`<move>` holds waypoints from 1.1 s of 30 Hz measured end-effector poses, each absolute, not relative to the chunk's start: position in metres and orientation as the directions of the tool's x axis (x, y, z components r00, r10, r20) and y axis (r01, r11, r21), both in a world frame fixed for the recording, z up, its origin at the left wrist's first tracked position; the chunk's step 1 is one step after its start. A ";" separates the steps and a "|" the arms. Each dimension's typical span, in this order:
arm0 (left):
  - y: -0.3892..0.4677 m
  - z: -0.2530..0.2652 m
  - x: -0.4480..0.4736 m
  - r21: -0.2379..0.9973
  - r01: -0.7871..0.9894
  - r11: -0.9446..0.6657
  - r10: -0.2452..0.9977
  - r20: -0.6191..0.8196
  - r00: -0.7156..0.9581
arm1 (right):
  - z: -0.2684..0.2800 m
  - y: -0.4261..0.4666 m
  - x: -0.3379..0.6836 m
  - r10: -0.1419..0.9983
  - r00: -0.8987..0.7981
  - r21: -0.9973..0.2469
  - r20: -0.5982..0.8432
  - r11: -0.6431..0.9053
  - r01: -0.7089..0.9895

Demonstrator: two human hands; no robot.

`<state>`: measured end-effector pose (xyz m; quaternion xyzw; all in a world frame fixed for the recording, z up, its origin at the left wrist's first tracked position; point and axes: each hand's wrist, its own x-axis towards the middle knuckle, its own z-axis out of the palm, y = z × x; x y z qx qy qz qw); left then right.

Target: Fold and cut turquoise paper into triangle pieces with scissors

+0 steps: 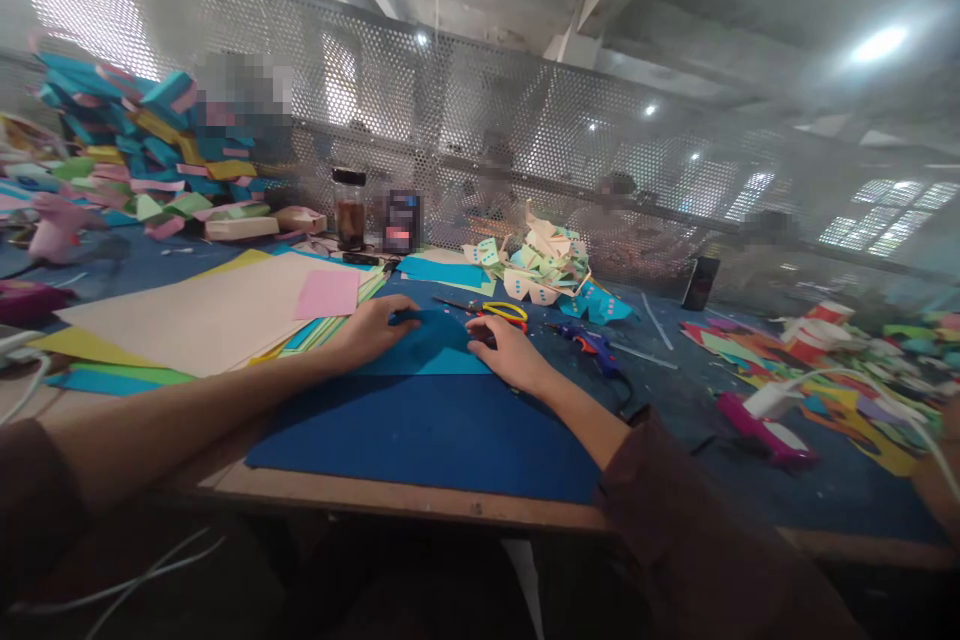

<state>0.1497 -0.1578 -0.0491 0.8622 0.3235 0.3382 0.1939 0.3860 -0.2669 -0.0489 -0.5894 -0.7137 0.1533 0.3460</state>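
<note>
Both the left hand [375, 330] and the right hand [510, 352] are held half-curled at opposite sides of a blue sheet [431, 352], seemingly so it is kept flat; whether it is pinched cannot be told. The forearms [232, 392] are angled inward over the desk [405, 500]; scissors [487, 308] are left just beyond, presumably for reach.

The counter has a bare brown front edge [420, 498] and a dark blue cover [420, 440] over its top. Near the middle of that cover, I can see a brighter blue sheet [435, 356] lying flat. Left of it sits a broad stack of coloured paper [195, 320]; behind are a lidded jar [349, 215] and a heap of folded paper [551, 265]. Yellow-handled scissors [512, 310] and a blue glue gun [592, 345] lie to the right, with loose paper scraps [851, 420] farther over.
</note>
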 end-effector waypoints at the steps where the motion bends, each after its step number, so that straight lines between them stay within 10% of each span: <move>1: -0.159 -0.049 0.150 0.554 0.418 -0.720 0.684 0.466 0.562 | -0.049 -0.267 0.386 0.947 -0.066 -0.628 0.314 0.259 0.734; 33: -0.192 -0.026 0.147 0.627 0.340 -0.701 0.659 0.388 0.644 | -0.044 -0.269 0.383 0.902 -0.085 -0.671 0.423 0.375 0.640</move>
